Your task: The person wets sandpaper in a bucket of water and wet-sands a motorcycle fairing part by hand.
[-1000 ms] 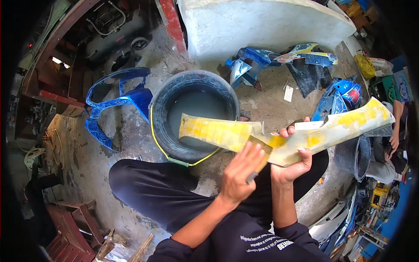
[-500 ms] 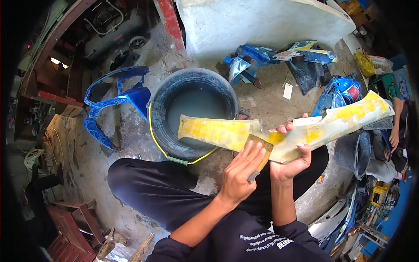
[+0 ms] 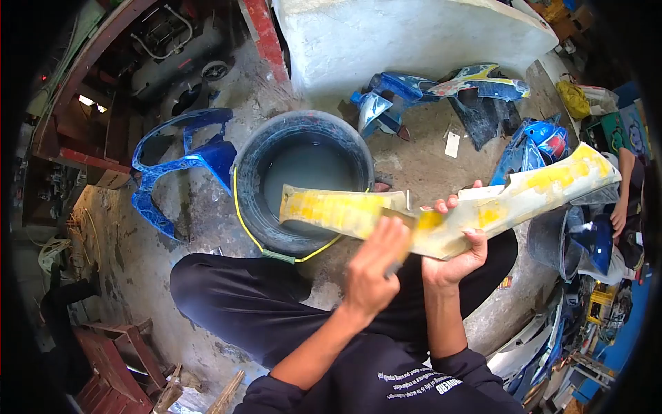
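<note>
A long curved body panel [image 3: 462,225], pale with yellow patches, stretches over my lap with its left end above a bucket. My right hand [image 3: 452,261] grips the panel near its middle, thumb on the near edge and fingertips showing over the far edge. My left hand [image 3: 376,265], smeared by motion, presses a brown piece of sandpaper [image 3: 401,219] on the panel's face. A grey edge shows below those fingers; its kind is unclear. Under the panel's left end stands the black bucket [image 3: 252,148] with cloudy water and a yellow handle.
A blue plastic frame [image 3: 155,169] lies on the floor at left. Blue fairing parts [image 3: 407,86] lie near the white wall panel [image 3: 414,41]. Another person's arm [image 3: 624,186] is at right, by a dark bucket [image 3: 545,238] and a blue part [image 3: 593,245].
My left hand has slid slightly left along the panel with the sandpaper. My right hand keeps its grip. At right, a blue part has come up beside the other person's hand.
</note>
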Demonstrator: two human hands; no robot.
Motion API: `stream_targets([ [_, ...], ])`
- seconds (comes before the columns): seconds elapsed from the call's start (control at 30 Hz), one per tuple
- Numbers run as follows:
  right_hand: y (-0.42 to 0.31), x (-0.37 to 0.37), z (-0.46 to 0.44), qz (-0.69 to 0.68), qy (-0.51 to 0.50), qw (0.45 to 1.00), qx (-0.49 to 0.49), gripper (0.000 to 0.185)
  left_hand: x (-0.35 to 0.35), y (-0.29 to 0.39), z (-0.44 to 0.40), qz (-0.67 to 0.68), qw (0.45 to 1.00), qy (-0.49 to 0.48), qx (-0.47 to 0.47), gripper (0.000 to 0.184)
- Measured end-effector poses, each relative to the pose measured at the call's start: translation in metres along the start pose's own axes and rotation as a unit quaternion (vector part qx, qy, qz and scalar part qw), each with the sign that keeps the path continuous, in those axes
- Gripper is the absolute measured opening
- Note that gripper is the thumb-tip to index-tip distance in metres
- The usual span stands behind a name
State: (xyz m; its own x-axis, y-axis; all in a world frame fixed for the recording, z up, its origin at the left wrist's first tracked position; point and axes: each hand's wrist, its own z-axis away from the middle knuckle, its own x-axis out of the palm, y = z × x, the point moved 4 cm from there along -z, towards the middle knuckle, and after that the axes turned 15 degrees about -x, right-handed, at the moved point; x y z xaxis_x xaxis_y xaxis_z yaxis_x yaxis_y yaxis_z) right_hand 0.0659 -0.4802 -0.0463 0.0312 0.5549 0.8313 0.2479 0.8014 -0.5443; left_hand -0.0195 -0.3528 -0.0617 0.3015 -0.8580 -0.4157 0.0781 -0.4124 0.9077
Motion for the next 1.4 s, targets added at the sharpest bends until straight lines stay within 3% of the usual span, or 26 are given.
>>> stream_targets([
  [0.07, 0.001, 0.000, 0.000, -0.011, -0.003, 1.000, 0.002, 0.088, -0.002, 0.008, 0.004, 0.029, 0.999, -0.024, 0.016, 0.070],
  [0.2, -0.001, 0.001, 0.002, -0.012, 0.000, 1.000, -0.006, 0.089, -0.005, -0.016, -0.009, -0.013, 0.999, 0.035, -0.032, 0.070],
  [0.33, 0.000, 0.000, 0.000, -0.008, -0.004, 1.000, 0.001, 0.088, -0.003, 0.012, 0.006, 0.038, 0.998, -0.036, 0.024, 0.069],
  [0.47, 0.004, 0.002, 0.004, -0.001, 0.004, 1.000, 0.001, 0.088, -0.007, -0.021, -0.015, -0.002, 0.998, 0.052, -0.043, 0.068],
  [0.67, 0.001, 0.001, 0.000, -0.011, -0.005, 1.000, -0.005, 0.087, -0.003, 0.001, 0.003, 0.034, 0.998, -0.042, 0.040, 0.070],
  [0.73, 0.000, 0.000, 0.002, -0.004, -0.002, 1.000, -0.009, 0.087, -0.004, -0.026, -0.010, -0.027, 0.998, 0.044, -0.028, 0.072],
  [0.8, 0.002, 0.001, 0.002, -0.004, 0.006, 1.000, -0.002, 0.087, -0.005, -0.016, -0.010, -0.032, 0.997, 0.054, -0.036, 0.072],
  [0.87, -0.001, -0.001, -0.001, -0.017, -0.001, 1.000, 0.000, 0.087, -0.001, 0.007, 0.004, 0.016, 0.999, -0.015, 0.027, 0.069],
  [0.93, -0.002, 0.000, -0.002, -0.028, -0.008, 1.000, -0.002, 0.088, -0.002, 0.006, 0.004, 0.012, 0.999, -0.033, 0.033, 0.070],
  [1.0, 0.001, 0.002, 0.003, -0.011, 0.000, 1.000, -0.008, 0.088, -0.007, -0.009, -0.008, -0.009, 0.999, 0.041, -0.020, 0.069],
  [1.07, 0.000, 0.002, 0.002, -0.016, -0.002, 1.000, -0.007, 0.088, -0.005, -0.008, -0.008, -0.013, 0.998, 0.054, -0.036, 0.070],
  [1.13, 0.000, 0.002, 0.000, -0.021, -0.007, 1.000, -0.001, 0.088, -0.002, 0.016, 0.004, 0.021, 0.999, -0.003, 0.028, 0.069],
  [1.2, -0.002, -0.001, -0.001, -0.020, -0.007, 1.000, -0.006, 0.088, -0.002, 0.014, 0.006, 0.036, 0.998, -0.029, 0.033, 0.069],
  [1.33, 0.001, 0.003, 0.002, -0.002, 0.006, 1.000, -0.002, 0.089, -0.006, -0.014, -0.011, -0.031, 0.996, 0.070, -0.045, 0.069],
  [1.4, 0.000, 0.001, 0.000, -0.012, -0.009, 1.000, 0.002, 0.089, -0.003, 0.009, 0.001, 0.007, 1.000, 0.018, 0.010, 0.069],
])
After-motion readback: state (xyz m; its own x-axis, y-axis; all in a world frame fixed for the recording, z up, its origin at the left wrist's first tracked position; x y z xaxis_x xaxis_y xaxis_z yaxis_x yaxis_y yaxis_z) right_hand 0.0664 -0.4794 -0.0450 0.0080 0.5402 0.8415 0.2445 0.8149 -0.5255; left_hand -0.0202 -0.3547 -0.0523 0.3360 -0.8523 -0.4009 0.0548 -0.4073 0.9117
